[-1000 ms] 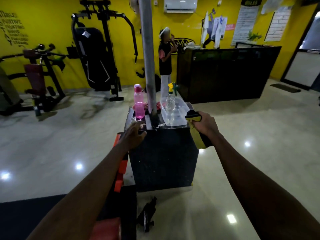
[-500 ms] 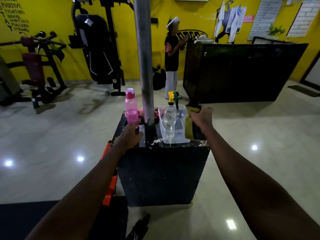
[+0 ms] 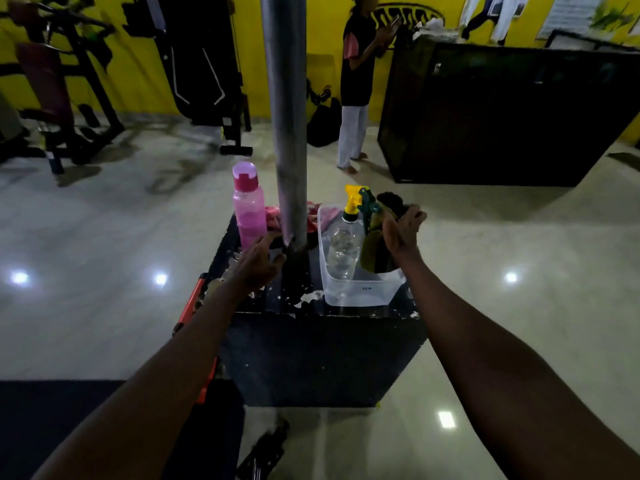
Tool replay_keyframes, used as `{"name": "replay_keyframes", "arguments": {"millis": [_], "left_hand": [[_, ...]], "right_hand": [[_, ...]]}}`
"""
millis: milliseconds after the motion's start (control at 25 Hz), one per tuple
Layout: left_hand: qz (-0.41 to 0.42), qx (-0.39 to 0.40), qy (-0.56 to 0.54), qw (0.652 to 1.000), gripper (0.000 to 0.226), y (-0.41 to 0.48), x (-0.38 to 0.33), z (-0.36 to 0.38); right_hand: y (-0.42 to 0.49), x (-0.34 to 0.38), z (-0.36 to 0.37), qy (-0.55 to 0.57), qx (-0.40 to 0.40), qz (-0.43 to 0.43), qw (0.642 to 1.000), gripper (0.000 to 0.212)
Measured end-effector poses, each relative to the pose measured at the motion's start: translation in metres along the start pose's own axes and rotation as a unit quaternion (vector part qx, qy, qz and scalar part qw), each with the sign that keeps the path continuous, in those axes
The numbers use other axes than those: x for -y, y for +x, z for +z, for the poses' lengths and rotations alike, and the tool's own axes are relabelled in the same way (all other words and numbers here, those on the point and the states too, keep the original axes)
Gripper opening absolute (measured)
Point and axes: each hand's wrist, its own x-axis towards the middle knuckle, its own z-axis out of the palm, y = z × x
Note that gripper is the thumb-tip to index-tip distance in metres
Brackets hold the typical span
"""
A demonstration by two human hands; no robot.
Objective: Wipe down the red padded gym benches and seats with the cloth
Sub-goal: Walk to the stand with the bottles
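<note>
My right hand holds a dark and olive-yellow cloth over the right side of a clear plastic tub. The cloth hangs down into the tub beside a clear spray bottle with a yellow and green trigger head. My left hand reaches with loosely bent fingers over the top of the black block, just left of the grey pole and below a pink water bottle. It holds nothing. A red padded gym machine stands far left by the yellow wall.
A pink rag lies behind the pole. Another person stands beyond, next to a black counter. A black weight machine stands at the wall. An orange-edged frame runs along the block's left side, and a dark mat lies at the lower left.
I have stepped closer to the block. My right hand has carried the cloth from the block's right corner to over the tub. My left hand has slid a little toward the pole.
</note>
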Motion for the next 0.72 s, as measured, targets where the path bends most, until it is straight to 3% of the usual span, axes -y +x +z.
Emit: {"name": "replay_keyframes", "arguments": {"millis": [120,240,360,560,720], "left_hand": [[-0.034,-0.01,-0.003,0.999,0.047,0.01,0.008,-0.001],[-0.056,-0.006,0.024,0.998,0.048,0.012,0.013,-0.003],[-0.06,-0.008,0.039,0.997,0.049,0.012,0.017,0.0],[-0.083,-0.005,0.074,0.994,0.049,0.007,0.018,0.005],[-0.076,-0.009,0.073,0.994,0.05,0.002,0.021,0.005]], "right_hand": [[0.019,-0.024,0.017,-0.08,0.053,0.004,0.995,0.074],[0.036,-0.044,0.029,-0.165,0.123,-0.044,0.978,0.08],[0.045,-0.054,0.04,-0.234,0.138,-0.081,0.959,0.073],[0.043,-0.074,0.046,-0.251,0.167,-0.07,0.951,0.088],[0.045,-0.083,0.05,-0.262,0.181,-0.094,0.943,0.056]]}}
